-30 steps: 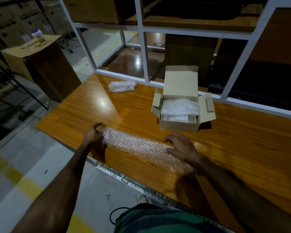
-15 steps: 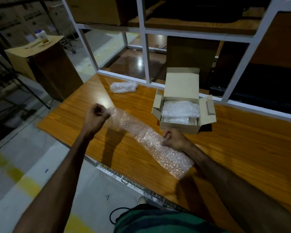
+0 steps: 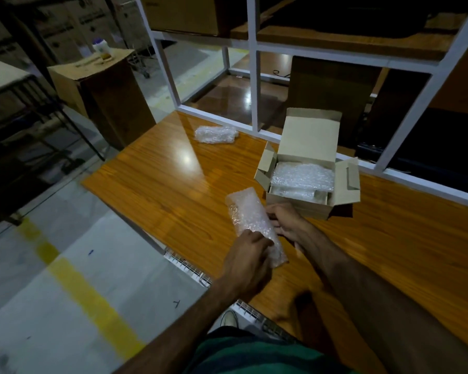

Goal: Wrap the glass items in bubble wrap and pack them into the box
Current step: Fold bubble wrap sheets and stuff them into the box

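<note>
Wooden table (image 3: 152,182) fills centre frame; open cardboard box (image 3: 308,168), right of centre, holds wrapped bundles; bubble-wrapped item (image 3: 247,211) held above table at centre, left hand (image 3: 247,255) gripping its lower end, right hand (image 3: 287,220) curled against its side.

The tabletop (image 3: 160,182) lies bare left of the box (image 3: 297,209), except for a bubble-wrap bundle (image 3: 216,134) near the far edge. The box's raised lid (image 3: 310,139) and side flaps (image 3: 349,179) hem its opening; a white frame (image 3: 251,87) bars the far side.
</note>
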A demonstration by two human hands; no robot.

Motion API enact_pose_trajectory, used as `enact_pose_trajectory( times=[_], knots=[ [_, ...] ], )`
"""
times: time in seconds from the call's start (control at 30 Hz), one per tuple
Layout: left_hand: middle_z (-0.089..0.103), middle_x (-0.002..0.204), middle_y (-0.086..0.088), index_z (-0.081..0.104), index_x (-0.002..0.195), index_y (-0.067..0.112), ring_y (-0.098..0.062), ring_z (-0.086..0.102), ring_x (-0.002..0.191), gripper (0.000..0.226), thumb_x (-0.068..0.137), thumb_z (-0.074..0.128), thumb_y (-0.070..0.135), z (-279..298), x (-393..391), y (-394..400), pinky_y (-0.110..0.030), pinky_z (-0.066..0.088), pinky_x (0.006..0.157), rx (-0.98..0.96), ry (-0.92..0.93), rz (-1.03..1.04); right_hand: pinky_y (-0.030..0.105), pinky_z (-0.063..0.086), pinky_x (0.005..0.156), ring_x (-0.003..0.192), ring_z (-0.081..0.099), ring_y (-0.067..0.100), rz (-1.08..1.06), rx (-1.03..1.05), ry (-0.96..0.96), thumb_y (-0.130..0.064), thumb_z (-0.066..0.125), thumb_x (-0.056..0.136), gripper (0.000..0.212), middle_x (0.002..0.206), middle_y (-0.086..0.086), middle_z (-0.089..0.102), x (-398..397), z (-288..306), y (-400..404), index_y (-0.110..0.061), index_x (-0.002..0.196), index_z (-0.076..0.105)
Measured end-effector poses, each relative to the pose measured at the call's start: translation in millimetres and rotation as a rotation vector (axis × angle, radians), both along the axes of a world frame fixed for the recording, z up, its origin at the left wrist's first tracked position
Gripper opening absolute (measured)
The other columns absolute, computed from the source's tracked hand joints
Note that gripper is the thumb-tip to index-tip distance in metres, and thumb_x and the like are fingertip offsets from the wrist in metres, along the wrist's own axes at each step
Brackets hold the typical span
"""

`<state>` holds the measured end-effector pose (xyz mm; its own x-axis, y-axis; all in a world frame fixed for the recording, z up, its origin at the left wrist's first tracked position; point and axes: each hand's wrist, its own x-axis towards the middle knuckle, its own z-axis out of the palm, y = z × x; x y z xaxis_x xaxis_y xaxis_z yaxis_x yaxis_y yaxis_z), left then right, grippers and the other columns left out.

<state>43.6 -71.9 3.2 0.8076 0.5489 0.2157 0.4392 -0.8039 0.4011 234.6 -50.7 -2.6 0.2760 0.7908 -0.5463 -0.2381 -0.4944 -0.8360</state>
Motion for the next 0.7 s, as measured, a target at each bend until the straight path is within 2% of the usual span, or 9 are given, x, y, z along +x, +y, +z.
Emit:
enact_pose_trajectory(
  times=[0.07, 0.13, 0.2, 0.3, 0.43, 0.47, 0.53, 0.63, 0.7],
  knots=[
    [0.071, 0.108, -0.001, 0.070, 0.109, 0.020, -0.016, 0.053, 0.096, 0.022, 0.096, 0.055, 0.030, -12, 1, -7, -0.037, 0.048, 0.087, -0.010, 0.014, -0.007, 0.048, 0.061, 0.092, 0.100, 0.077, 0.028, 0.015, 0.033, 0.091, -0.020, 0.060, 0.104, 0.022, 0.110, 0.010, 0.080, 3, -2, -8, -0.006, 0.113, 0.073],
    [0.070, 0.103, 0.001, 0.068, 0.101, 0.021, -0.014, 0.052, 0.096, 0.020, 0.098, 0.060, 0.039, -13, -1, -12, -0.034, 0.045, 0.086, -0.049, 0.006, -0.033, 0.050, 0.060, 0.099, 0.109, 0.075, 0.029, 0.057, 0.076, 0.014, -0.021, 0.065, 0.104, 0.023, 0.119, 0.011, 0.078, 5, -3, -16, -0.009, 0.123, 0.071],
    [0.070, 0.100, 0.002, 0.068, 0.098, 0.020, -0.013, 0.055, 0.096, 0.028, 0.097, 0.062, 0.047, -7, -4, -13, -0.030, 0.044, 0.084, -0.141, -0.030, -0.031, 0.048, 0.061, 0.096, 0.110, 0.072, 0.026, 0.108, 0.093, -0.122, -0.014, 0.075, 0.097, 0.039, 0.122, 0.010, 0.073, 6, -5, -22, -0.012, 0.135, 0.062],
    [0.074, 0.108, 0.004, 0.072, 0.117, 0.018, 0.001, 0.065, 0.091, 0.031, 0.102, 0.060, 0.042, 0, -7, -5, -0.025, 0.055, 0.078, -0.384, -0.146, 0.128, 0.049, 0.063, 0.089, 0.108, 0.071, 0.024, 0.170, 0.087, -0.233, -0.004, 0.080, 0.089, 0.069, 0.122, 0.007, 0.068, 6, -5, -27, -0.023, 0.147, 0.048],
    [0.070, 0.100, 0.007, 0.071, 0.113, 0.019, 0.005, 0.061, 0.081, 0.016, 0.104, 0.060, 0.026, 12, 0, 26, -0.014, 0.044, 0.068, -0.209, -0.243, 0.296, 0.050, 0.066, 0.080, 0.101, 0.073, 0.023, 0.199, 0.130, -0.396, -0.001, 0.078, 0.090, 0.073, 0.121, 0.003, 0.066, 2, 0, -35, -0.033, 0.147, 0.046],
    [0.069, 0.100, 0.004, 0.072, 0.112, 0.017, 0.000, 0.060, 0.084, 0.015, 0.102, 0.063, 0.024, 19, 3, 38, -0.017, 0.044, 0.070, -0.144, -0.266, 0.303, 0.050, 0.066, 0.080, 0.103, 0.071, 0.022, 0.191, 0.157, -0.420, 0.000, 0.077, 0.090, 0.071, 0.124, 0.002, 0.064, 2, 2, -38, -0.034, 0.146, 0.048],
    [0.064, 0.115, -0.006, 0.071, 0.123, 0.018, -0.018, 0.057, 0.105, 0.026, 0.098, 0.070, 0.025, 33, 12, 65, -0.029, 0.045, 0.083, -0.045, -0.196, 0.228, 0.043, 0.065, 0.083, 0.109, 0.067, 0.018, 0.211, 0.212, -0.453, 0.002, 0.075, 0.091, 0.067, 0.128, -0.001, 0.062, 7, 9, -43, -0.033, 0.143, 0.052],
    [0.044, 0.145, -0.010, 0.058, 0.144, 0.032, -0.030, 0.038, 0.133, 0.060, 0.088, 0.078, 0.032, 57, 29, 97, -0.048, 0.041, 0.103, -0.006, 0.135, 0.091, 0.030, 0.062, 0.083, 0.113, 0.064, 0.011, 0.324, 0.238, -0.493, -0.001, 0.073, 0.094, 0.060, 0.126, -0.007, 0.062, 23, 29, -51, -0.030, 0.143, 0.055],
    [0.035, 0.153, -0.009, 0.055, 0.146, 0.038, -0.032, 0.029, 0.142, 0.066, 0.085, 0.081, 0.040, 71, 40, 108, -0.058, 0.036, 0.110, -0.033, 0.284, 0.075, 0.020, 0.057, 0.077, 0.111, 0.063, 0.010, 0.414, 0.245, -0.550, -0.002, 0.073, 0.096, 0.053, 0.120, -0.013, 0.061, 34, 44, -54, -0.027, 0.140, 0.057]
  ],
)
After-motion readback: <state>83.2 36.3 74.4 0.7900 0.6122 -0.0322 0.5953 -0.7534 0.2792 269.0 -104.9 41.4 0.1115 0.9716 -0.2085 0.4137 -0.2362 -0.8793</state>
